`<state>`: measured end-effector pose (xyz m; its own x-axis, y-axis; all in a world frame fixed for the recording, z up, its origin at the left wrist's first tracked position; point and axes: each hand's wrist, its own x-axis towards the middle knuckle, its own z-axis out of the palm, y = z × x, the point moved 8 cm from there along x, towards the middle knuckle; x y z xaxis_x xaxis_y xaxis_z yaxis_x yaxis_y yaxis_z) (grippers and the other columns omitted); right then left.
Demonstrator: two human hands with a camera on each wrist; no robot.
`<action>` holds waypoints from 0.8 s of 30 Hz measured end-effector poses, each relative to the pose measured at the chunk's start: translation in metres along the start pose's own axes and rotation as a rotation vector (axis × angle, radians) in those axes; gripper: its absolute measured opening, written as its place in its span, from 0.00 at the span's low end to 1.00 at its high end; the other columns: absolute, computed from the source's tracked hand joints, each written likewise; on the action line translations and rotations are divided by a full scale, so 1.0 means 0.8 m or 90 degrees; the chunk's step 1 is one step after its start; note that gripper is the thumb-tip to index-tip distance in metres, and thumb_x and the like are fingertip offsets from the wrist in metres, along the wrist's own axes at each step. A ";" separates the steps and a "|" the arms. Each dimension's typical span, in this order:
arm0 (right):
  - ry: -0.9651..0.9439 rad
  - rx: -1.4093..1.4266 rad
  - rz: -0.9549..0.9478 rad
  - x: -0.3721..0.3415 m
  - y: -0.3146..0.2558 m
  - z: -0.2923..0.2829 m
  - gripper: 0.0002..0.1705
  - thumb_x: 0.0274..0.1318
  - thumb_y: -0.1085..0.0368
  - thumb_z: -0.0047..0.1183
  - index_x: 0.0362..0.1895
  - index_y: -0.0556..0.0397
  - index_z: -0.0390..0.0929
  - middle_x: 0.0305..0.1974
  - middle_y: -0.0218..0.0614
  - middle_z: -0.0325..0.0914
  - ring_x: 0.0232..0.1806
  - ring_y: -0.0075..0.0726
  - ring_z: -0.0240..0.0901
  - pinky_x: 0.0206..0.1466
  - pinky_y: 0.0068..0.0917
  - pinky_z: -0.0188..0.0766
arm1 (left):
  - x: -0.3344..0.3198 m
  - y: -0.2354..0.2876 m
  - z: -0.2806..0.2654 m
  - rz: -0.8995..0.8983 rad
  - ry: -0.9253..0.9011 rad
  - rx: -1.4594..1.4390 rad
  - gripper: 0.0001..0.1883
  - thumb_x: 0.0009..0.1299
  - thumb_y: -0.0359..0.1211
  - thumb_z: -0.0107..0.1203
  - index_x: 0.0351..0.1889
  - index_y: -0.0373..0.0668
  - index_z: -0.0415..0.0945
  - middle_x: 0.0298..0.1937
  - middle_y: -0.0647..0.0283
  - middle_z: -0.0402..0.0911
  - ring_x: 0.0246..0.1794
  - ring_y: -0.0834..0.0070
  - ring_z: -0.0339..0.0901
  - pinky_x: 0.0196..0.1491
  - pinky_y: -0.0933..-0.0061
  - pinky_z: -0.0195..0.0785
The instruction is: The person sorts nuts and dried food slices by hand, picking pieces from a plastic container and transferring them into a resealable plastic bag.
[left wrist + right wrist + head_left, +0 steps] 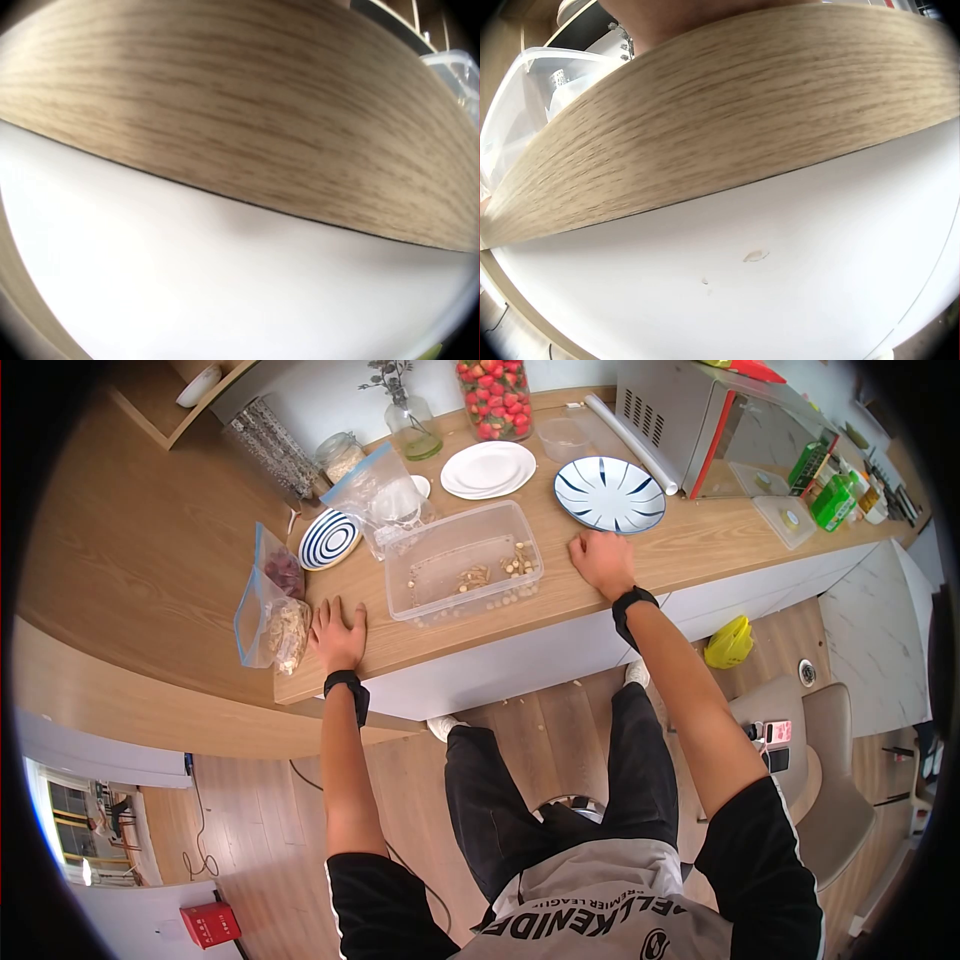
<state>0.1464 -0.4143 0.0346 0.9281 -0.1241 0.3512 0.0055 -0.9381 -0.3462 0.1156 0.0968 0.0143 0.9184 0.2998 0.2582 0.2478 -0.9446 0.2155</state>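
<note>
My left hand [338, 637] rests on the wooden counter near its front edge, fingers spread. To its left stand zip bags, one with pale dried pieces [285, 632] and one with dark purple-red contents [284, 572]. Between my hands is a clear plastic box [465, 520] with a few small pale cut pieces [520, 563] inside. My right hand [603, 563] rests at the counter's edge, its fingers loosely curled and holding nothing, just in front of a blue-striped white plate [610, 490]. Part of that hand [682, 19] shows at the top of the right wrist view.
White plates [488, 468], a spiral-patterned plate [329, 539] and an upright empty-looking zip bag [375, 500] surround the box. Behind are a glass vase [413, 428], a jar of strawberries [495, 400] and a small clear tub [563, 440]. A microwave [690, 430] stands at right.
</note>
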 end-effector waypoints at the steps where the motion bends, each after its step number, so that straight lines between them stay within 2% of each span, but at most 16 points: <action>1: 0.000 0.002 -0.001 0.000 0.001 0.002 0.19 0.63 0.52 0.52 0.29 0.49 0.89 0.30 0.50 0.87 0.34 0.60 0.85 0.43 0.54 0.81 | 0.000 0.000 0.000 -0.001 -0.002 0.002 0.39 0.75 0.63 0.49 0.77 0.50 0.70 0.84 0.57 0.62 0.86 0.59 0.50 0.84 0.45 0.36; 24: -0.002 0.001 0.013 -0.003 0.000 0.001 0.19 0.62 0.52 0.52 0.29 0.49 0.89 0.31 0.50 0.87 0.35 0.60 0.85 0.43 0.53 0.81 | 0.004 -0.002 0.002 0.016 0.012 0.019 0.39 0.75 0.63 0.49 0.78 0.52 0.70 0.83 0.58 0.63 0.85 0.59 0.52 0.83 0.45 0.38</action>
<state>0.1447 -0.4135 0.0334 0.9293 -0.1422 0.3408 -0.0129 -0.9349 -0.3548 0.1189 0.0990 0.0134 0.9188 0.2774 0.2807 0.2334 -0.9555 0.1805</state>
